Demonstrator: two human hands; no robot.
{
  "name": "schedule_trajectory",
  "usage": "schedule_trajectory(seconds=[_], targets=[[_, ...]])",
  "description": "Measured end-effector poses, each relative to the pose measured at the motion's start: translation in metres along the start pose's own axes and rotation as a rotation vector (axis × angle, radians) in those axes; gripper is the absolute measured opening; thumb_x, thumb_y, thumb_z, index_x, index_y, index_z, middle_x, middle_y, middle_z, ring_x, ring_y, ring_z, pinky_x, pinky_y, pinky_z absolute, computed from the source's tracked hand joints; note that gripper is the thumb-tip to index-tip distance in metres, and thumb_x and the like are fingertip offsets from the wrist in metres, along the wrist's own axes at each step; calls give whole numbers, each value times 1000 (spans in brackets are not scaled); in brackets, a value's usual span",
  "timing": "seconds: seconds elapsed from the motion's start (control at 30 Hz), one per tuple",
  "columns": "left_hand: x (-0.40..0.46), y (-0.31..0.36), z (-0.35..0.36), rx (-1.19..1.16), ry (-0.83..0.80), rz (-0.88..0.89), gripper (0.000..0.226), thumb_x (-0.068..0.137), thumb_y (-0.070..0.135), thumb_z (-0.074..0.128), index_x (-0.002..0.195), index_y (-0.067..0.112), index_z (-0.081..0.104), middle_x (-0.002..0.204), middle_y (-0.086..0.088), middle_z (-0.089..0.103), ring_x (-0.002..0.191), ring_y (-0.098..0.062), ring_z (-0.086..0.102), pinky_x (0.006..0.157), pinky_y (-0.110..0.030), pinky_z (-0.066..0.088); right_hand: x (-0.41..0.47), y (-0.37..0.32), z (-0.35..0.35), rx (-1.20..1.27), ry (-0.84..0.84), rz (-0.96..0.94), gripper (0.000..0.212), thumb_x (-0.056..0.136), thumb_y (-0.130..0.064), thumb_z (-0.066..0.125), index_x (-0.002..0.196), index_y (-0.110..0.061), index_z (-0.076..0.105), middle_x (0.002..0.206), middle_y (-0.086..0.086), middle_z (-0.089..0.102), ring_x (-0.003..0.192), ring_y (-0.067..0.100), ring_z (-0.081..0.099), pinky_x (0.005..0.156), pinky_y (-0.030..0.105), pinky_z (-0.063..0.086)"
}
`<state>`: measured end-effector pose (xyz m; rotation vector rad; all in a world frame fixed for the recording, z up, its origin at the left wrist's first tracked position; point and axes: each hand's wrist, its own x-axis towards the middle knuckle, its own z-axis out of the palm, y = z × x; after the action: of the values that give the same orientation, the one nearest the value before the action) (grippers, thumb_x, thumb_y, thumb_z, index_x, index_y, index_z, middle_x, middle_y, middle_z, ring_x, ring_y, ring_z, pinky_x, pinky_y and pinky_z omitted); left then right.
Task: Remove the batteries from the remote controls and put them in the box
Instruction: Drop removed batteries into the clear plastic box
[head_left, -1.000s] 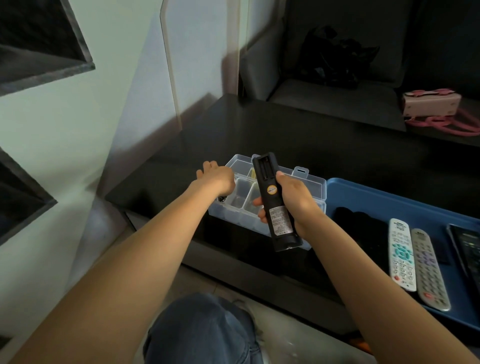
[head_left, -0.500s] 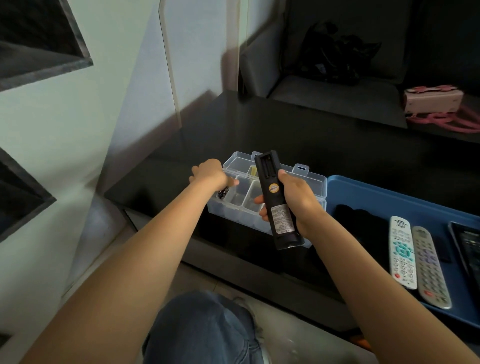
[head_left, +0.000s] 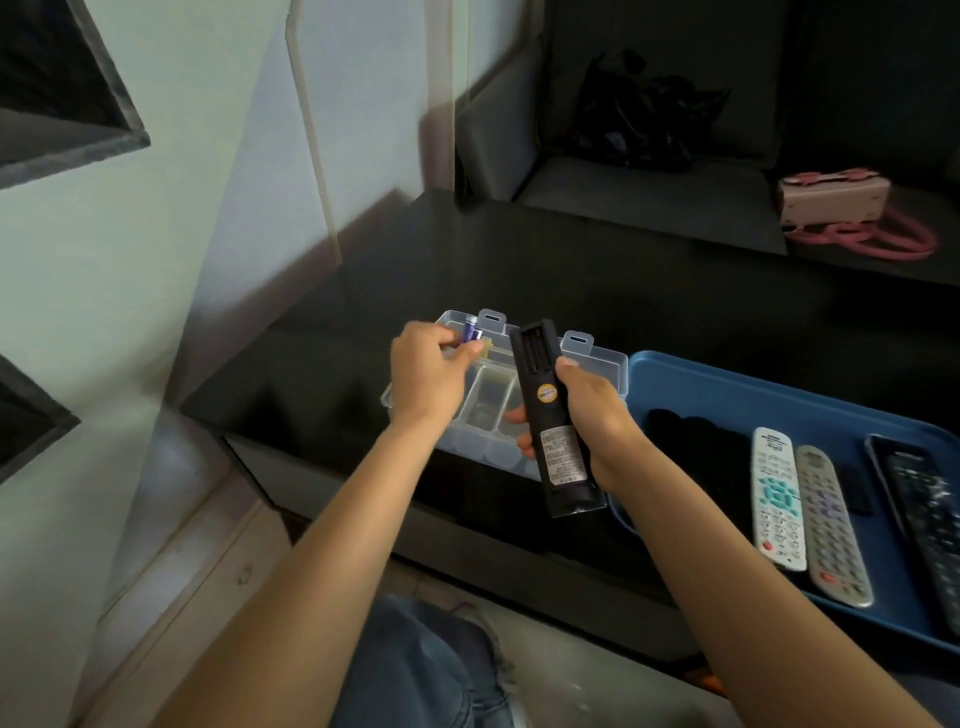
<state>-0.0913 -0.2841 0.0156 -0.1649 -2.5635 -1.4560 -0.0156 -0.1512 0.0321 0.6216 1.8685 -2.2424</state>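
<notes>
Head view, looking down over both forearms. Left hand (head_left: 426, 371), fingers curled, pinches a purple battery (head_left: 471, 332) between thumb and fingertips, holding it above the far left corner of the clear compartment box (head_left: 597, 358). Right hand (head_left: 589, 410) grips a black remote control (head_left: 550, 415) around its middle, back side up, with the cover off and the open battery bay (head_left: 534, 348) at the far end; the bay's slots look dark. This remote is held over the right part of the box, tilted away from the person. Beneath both hands the box rests on a black tabletop (head_left: 571, 270), its compartments open. Just right of the right hand sits a blue tray (head_left: 727, 384) holding a white remote (head_left: 778, 499), a grey remote (head_left: 831, 525) beside it, and a dark remote (head_left: 924, 504) at the frame edge. Beyond the hands, a pink bag (head_left: 836, 200) lies on a dark seat.
</notes>
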Motion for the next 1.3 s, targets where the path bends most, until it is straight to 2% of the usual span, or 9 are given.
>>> schedule_trajectory(seconds=[0.07, 0.2, 0.33, 0.43, 0.63, 0.83, 0.9, 1.07, 1.3], targets=[[-20, 21, 15, -232, -119, -50, 9, 88, 19, 61, 91, 12, 66, 78, 7, 64, 74, -4, 62, 74, -19, 51, -5, 3, -17, 35, 28, -17, 36, 103, -35, 29, 110, -7, 50, 75, 18, 65, 51, 25, 57, 49, 31, 50], [-44, 51, 50, -804, -335, -345, 10, 90, 9, 56, 85, 5, 63, 76, -6, 70, 69, -11, 70, 68, -20, 57, -16, 4, -56, 83, 99, -27, 37, 103, -35, 31, 107, -5, 52, 71, 18, 65, 50, 26, 56, 50, 31, 49], [-54, 79, 85, -1055, -544, -375, 14, 93, 5, 49, 102, 1, 58, 75, -8, 72, 73, -14, 71, 62, -17, 55, -26, 2, -99, 59, 178, -35, 37, 103, -35, 30, 99, -7, 54, 70, 17, 65, 49, 26, 56, 49, 30, 50], [-61, 98, 109, -1147, -665, -422, 21, 95, 3, 43, 113, 4, 54, 84, -16, 67, 76, -20, 70, 63, -20, 57, -33, 3, -130, 64, 230, -17, 36, 103, -34, 29, 105, -9, 55, 70, 17, 64, 47, 26, 56, 47, 30, 50], [-87, 117, 145, -1148, -781, -593, 18, 97, 0, 36, 108, -1, 51, 82, -17, 58, 70, -21, 70, 68, -25, 58, -43, 16, -183, 103, 291, 26, 41, 103, -36, 30, 101, -6, 58, 67, 15, 65, 45, 23, 57, 47, 30, 50], [-96, 112, 172, -912, -757, -533, 9, 94, 7, 47, 95, 8, 56, 81, -6, 70, 71, -13, 69, 66, -20, 57, -48, 26, -204, 126, 282, -12, 39, 104, -33, 29, 90, -7, 55, 69, 18, 63, 48, 27, 54, 49, 30, 48], [-96, 109, 179, -859, -736, -537, 8, 94, 10, 50, 91, 11, 58, 81, -4, 69, 71, -11, 68, 64, -19, 55, -49, 28, -209, 133, 271, -14, 37, 104, -33, 29, 92, -8, 53, 71, 19, 64, 48, 27, 54, 47, 29, 47], [-92, 112, 191, -803, -732, -552, 11, 95, 11, 49, 97, 13, 60, 78, -2, 66, 62, -8, 65, 59, -19, 53, -48, 31, -215, 117, 257, -24, 38, 104, -35, 29, 95, -8, 55, 72, 19, 63, 50, 28, 55, 47, 29, 48], [-86, 114, 199, -812, -740, -571, 20, 93, 7, 45, 103, 12, 63, 81, -2, 63, 68, -9, 57, 61, -18, 48, -45, 33, -223, 98, 282, -13, 40, 103, -36, 32, 119, -3, 47, 78, 24, 66, 49, 27, 57, 44, 29, 50]])
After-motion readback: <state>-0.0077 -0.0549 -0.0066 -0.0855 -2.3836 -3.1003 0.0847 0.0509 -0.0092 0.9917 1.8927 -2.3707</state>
